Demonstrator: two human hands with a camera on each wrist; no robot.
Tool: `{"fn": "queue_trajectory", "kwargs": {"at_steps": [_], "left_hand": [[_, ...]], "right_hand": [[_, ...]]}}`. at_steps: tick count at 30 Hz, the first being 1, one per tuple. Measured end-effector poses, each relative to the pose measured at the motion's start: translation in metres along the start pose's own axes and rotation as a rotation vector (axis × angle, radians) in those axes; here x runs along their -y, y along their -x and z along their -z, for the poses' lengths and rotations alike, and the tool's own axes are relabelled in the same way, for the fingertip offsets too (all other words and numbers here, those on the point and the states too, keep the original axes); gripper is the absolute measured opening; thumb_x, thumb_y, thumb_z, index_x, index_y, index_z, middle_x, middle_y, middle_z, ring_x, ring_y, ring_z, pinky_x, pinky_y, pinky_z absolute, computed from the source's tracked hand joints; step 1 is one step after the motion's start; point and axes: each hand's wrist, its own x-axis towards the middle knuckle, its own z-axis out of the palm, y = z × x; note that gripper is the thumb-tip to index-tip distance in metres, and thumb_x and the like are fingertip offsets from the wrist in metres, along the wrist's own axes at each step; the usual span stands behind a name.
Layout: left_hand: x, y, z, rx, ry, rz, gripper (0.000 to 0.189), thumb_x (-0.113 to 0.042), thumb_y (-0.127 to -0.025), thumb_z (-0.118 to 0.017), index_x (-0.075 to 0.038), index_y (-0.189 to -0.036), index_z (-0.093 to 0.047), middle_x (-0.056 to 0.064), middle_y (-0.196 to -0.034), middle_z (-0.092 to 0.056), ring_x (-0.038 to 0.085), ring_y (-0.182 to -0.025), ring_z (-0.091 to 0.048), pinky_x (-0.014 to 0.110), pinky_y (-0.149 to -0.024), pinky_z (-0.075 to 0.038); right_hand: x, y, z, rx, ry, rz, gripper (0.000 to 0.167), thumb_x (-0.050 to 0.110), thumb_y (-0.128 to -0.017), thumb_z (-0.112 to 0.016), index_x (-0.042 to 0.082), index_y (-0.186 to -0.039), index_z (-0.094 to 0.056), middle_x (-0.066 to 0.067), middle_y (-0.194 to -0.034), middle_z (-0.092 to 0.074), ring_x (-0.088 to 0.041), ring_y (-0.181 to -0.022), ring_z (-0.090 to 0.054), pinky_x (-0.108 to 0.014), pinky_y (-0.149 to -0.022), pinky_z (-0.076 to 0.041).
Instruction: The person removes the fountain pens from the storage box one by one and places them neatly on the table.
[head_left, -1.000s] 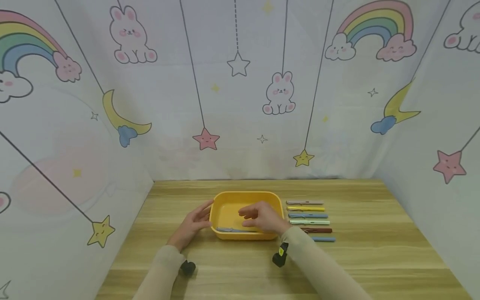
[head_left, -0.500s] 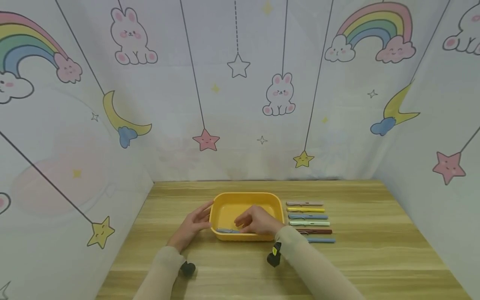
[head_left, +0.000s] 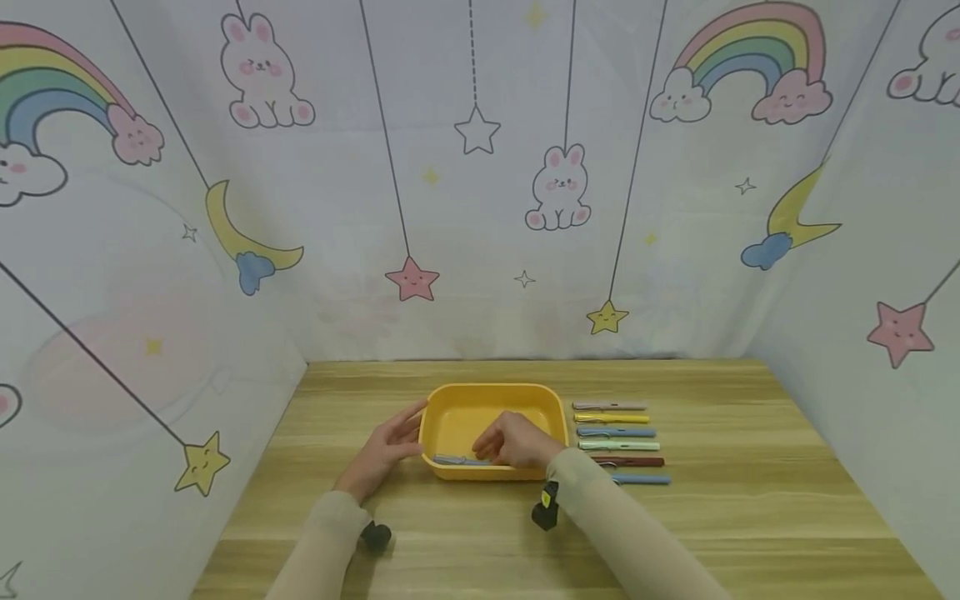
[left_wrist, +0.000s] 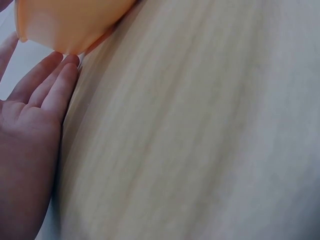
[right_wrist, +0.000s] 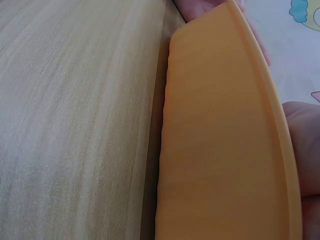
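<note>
A yellow rectangular tray (head_left: 450, 417) stands on the wooden table, with a light blue pen (head_left: 452, 460) lying along its near inside wall. My left hand (head_left: 382, 450) rests against the tray's left end with fairly straight fingers; in the left wrist view those fingertips touch the tray's outer wall (left_wrist: 70, 22). Reaching inside the tray, my right hand (head_left: 521, 442) has curled fingers on the pen's right part and seems to pinch it. That part of the pen is covered by the hand. The right wrist view shows mostly the tray's outer wall (right_wrist: 220, 125), which hides most of the right hand (right_wrist: 306, 150).
Right of the tray, several clip pens lie in a row: a pinkish-grey pen (head_left: 611, 406), a yellow pen (head_left: 615, 418), a blue pen (head_left: 618, 432), a pale green pen (head_left: 621, 446), a brown pen (head_left: 633, 462) and another blue pen (head_left: 645, 479). Printed cloth walls (head_left: 480, 333) surround the table.
My right hand has come down and slightly left inside the tray, its fingers closing in on the light blue pen. The left hand and the tray stay where they were.
</note>
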Motion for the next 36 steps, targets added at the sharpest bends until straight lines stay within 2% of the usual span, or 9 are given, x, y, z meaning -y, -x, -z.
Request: {"fn": "queue_trajectory", "kwargs": {"at_steps": [7, 23, 29, 36], "left_hand": [[0.0012, -0.0004, 0.0000, 0.007, 0.025, -0.004, 0.074, -0.002, -0.101, -0.067, -0.022, -0.165, -0.036, 0.015, -0.168, -0.037, 0.035, -0.153, -0.038, 0.022, -0.111, -0.045], [0.0023, -0.0016, -0.0003, -0.005, 0.023, 0.003, 0.074, -0.001, -0.100, -0.067, -0.021, -0.165, -0.037, 0.015, -0.168, -0.036, 0.034, -0.153, -0.038, 0.021, -0.112, -0.044], [0.0023, -0.0015, -0.0001, 0.007, 0.030, -0.028, 0.074, 0.001, -0.101, -0.065, -0.018, -0.165, -0.035, 0.019, -0.168, -0.033, 0.037, -0.154, -0.035, 0.021, -0.112, -0.043], [0.0032, -0.0002, 0.0006, 0.025, 0.043, -0.039, 0.074, 0.002, -0.101, -0.064, -0.017, -0.166, -0.034, 0.020, -0.169, -0.032, 0.040, -0.154, -0.034, 0.021, -0.112, -0.044]], "right_hand": [[-0.0016, -0.0003, 0.0004, -0.014, 0.005, -0.019, 0.040, -0.024, -0.083, -0.069, 0.004, -0.109, -0.082, -0.005, -0.100, -0.081, -0.019, -0.093, -0.077, -0.035, -0.081, -0.065], [0.0013, 0.0009, 0.0031, 0.001, 0.088, 0.017, 0.033, -0.017, -0.086, -0.074, 0.003, -0.112, -0.081, -0.004, -0.103, -0.081, -0.018, -0.094, -0.076, -0.032, -0.080, -0.064], [0.0041, 0.0015, 0.0055, 0.007, 0.133, 0.034, 0.031, -0.012, -0.087, -0.076, 0.004, -0.114, -0.080, -0.006, -0.107, -0.080, -0.021, -0.099, -0.076, -0.033, -0.083, -0.064], [0.0048, 0.0020, 0.0053, 0.003, 0.134, 0.033, 0.030, -0.012, -0.086, -0.078, 0.001, -0.114, -0.080, -0.009, -0.107, -0.080, -0.022, -0.098, -0.076, -0.035, -0.084, -0.064]]}}
